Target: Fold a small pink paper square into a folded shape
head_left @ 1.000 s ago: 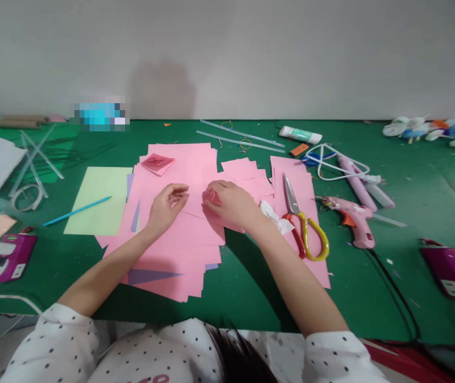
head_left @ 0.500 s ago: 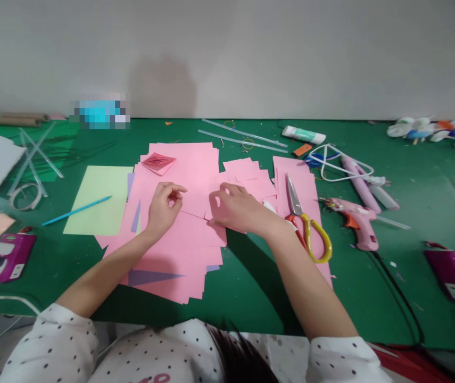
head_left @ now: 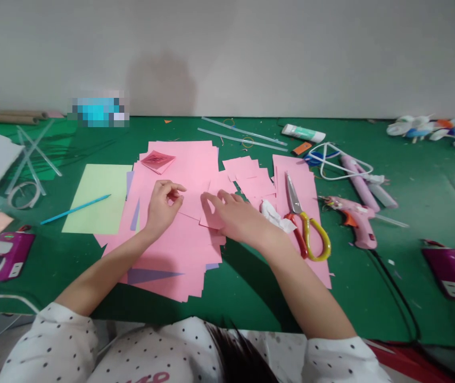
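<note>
Over the stack of pink paper (head_left: pixel 163 244), my left hand (head_left: pixel 164 206) has its thumb and index fingertips close together near a pink sheet's edge; whether they pinch anything is too small to tell. My right hand (head_left: pixel 233 215) lies with fingers apart over a small pink sheet (head_left: pixel 211 217) on the stack, its palm hiding part of the sheet. A folded pink paper piece (head_left: pixel 158 161) rests at the stack's upper left. More small pink squares (head_left: pixel 251 178) lie just beyond my right hand.
Scissors (head_left: pixel 303 218) and white tissue (head_left: pixel 275 215) lie to the right, with a pink glue gun (head_left: pixel 358 221) farther out. A blue pencil (head_left: pixel 75 209) rests on pale green paper (head_left: pixel 95 186) at left. Clear sticks (head_left: pixel 243 139) and a glue tube (head_left: pixel 303 133) are behind.
My right hand has shifted slightly, and more of the small pink sheet beneath it shows. The white tissue is less covered by my right arm. My left hand stays nearly in place.
</note>
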Tool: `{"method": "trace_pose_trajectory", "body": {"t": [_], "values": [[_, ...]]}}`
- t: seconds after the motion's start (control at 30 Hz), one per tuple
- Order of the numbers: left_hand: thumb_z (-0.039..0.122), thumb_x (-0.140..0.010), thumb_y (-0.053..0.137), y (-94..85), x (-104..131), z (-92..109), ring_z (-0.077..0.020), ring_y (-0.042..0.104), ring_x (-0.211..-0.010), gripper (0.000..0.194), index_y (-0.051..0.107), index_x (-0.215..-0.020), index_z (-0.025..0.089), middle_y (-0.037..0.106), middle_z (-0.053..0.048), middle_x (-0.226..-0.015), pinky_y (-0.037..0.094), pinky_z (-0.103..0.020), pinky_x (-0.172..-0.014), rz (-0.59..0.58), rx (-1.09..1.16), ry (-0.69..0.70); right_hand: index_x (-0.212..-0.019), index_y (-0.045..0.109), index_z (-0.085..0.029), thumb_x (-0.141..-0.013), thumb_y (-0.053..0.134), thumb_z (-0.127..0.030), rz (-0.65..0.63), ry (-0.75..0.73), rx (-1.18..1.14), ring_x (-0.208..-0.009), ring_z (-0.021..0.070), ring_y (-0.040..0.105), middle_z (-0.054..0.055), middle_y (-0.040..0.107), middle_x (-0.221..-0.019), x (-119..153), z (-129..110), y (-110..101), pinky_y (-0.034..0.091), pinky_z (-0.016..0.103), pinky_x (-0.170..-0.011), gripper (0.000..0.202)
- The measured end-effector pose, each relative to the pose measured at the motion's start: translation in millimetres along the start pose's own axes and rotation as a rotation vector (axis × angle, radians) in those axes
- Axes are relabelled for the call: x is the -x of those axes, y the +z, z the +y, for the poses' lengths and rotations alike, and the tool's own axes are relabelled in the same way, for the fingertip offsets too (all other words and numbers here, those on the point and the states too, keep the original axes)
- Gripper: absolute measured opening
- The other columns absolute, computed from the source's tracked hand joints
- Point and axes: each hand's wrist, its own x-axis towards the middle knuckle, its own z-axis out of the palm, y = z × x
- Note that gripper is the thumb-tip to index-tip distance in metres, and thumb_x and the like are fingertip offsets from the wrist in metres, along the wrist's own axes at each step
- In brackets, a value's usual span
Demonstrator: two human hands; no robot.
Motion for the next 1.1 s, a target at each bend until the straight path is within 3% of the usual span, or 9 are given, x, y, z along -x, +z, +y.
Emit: {"method": "trace_pose_trajectory", "body": {"t": [0.17, 0.3, 0.37, 0.43, 0.5, 0.67, 0.77, 0.97, 1.1], "values": [[0.002, -0.075, 0.059, 0.6, -1, -1, -0.0084, 0.056, -0.075, 0.025, 0.070, -0.089, 0.020, 0.050, -0.002, -0.099, 0.052, -0.027, -0.075, 0.009, 0.026, -0.008, -0.148, 0.040, -0.017, -0.085, 0.049, -0.006, 0.018, -0.040, -0.036, -0.101, 0.0326, 0.066, 0.019, 0.066, -0.119, 5, -12, -14, 0.047, 0.038, -0.077, 0.064], [0.002, -0.074, 0.060, 1.1, -1, -2, -0.0091, 0.057, -0.076, 0.026, 0.070, -0.088, 0.020, 0.051, -0.003, -0.100, 0.053, -0.027, -0.075, 0.004, 0.047, -0.030, -0.106, 0.063, -0.012, -0.093, 0.045, -0.012, 0.009, -0.024, -0.046, -0.079, 0.0266, 0.067, 0.016, 0.071, -0.088, 4, -13, -24, 0.040, 0.032, -0.064, 0.023], [0.002, -0.073, 0.059, 1.0, -1, -2, -0.0094, 0.057, -0.076, 0.026, 0.070, -0.087, 0.021, 0.052, -0.003, -0.101, 0.053, -0.028, -0.075, 0.006, 0.054, -0.034, -0.091, 0.063, -0.014, -0.094, 0.045, -0.015, 0.034, -0.022, -0.043, -0.073, 0.0244, 0.065, 0.015, 0.070, -0.081, 3, -11, -27, 0.036, 0.031, -0.060, 0.019], [0.003, -0.073, 0.059, 0.9, -1, -2, -0.0097, 0.057, -0.076, 0.025, 0.070, -0.087, 0.020, 0.054, -0.003, -0.100, 0.052, -0.028, -0.075, 0.005, 0.059, -0.037, -0.089, 0.063, -0.015, -0.094, 0.045, -0.017, 0.076, -0.013, -0.082, -0.067, 0.0217, 0.062, 0.012, 0.069, -0.076, 5, -9, -30, 0.033, 0.030, -0.058, 0.019], [0.004, -0.073, 0.060, 1.0, -2, 0, -0.0097, 0.058, -0.077, 0.023, 0.069, -0.086, 0.020, 0.055, -0.004, -0.102, 0.053, -0.028, -0.075, -0.001, 0.075, -0.044, -0.092, 0.063, -0.017, -0.094, 0.046, -0.021, 0.114, -0.037, -0.200, -0.064, 0.0189, 0.059, 0.007, 0.068, -0.073, 10, -7, -35, 0.033, 0.029, -0.058, 0.018], [0.008, -0.072, 0.065, 1.4, -1, 2, -0.0108, 0.061, -0.082, 0.017, 0.068, -0.085, 0.019, 0.060, -0.006, -0.112, 0.054, -0.028, -0.077, -0.002, 0.154, -0.060, -0.091, 0.066, -0.020, -0.089, 0.054, -0.027, 0.071, -0.325, -0.741, -0.070, 0.0145, 0.059, 0.001, 0.068, -0.080, 22, -1, -48, 0.042, 0.027, -0.067, 0.014], [0.011, -0.070, 0.068, 1.4, -1, 3, -0.0098, 0.062, -0.079, 0.015, 0.068, -0.084, 0.018, 0.063, -0.008, -0.119, 0.055, -0.028, -0.075, -0.044, 0.210, -0.116, -0.096, 0.068, -0.020, -0.087, 0.058, -0.031, 0.109, -0.311, -0.940, -0.070, 0.0133, 0.057, 0.002, 0.068, -0.086, 12, 7, -42, 0.045, 0.028, -0.068, 0.018], [0.013, -0.066, 0.072, 1.7, -2, 3, -0.0112, 0.066, -0.081, 0.020, 0.066, -0.085, 0.017, 0.068, -0.011, -0.125, 0.056, -0.029, -0.078, -0.048, 0.292, -0.272, -0.101, 0.068, -0.018, -0.081, 0.065, -0.034, 0.241, -0.104, -1.029, -0.063, 0.0122, 0.051, -0.004, 0.055, -0.067, -34, 23, -2, 0.042, 0.028, -0.063, 0.025], [0.014, -0.065, 0.074, 0.6, -3, 3, -0.0101, 0.067, -0.076, 0.023, 0.064, -0.085, 0.017, 0.067, -0.013, -0.129, 0.058, -0.029, -0.075, -0.063, 0.316, -0.321, -0.103, 0.066, -0.018, -0.079, 0.068, -0.034, 0.315, -0.075, -1.080, -0.064, 0.0117, 0.054, -0.003, 0.058, -0.073, -49, 25, 16, 0.044, 0.029, -0.067, 0.028]]}}
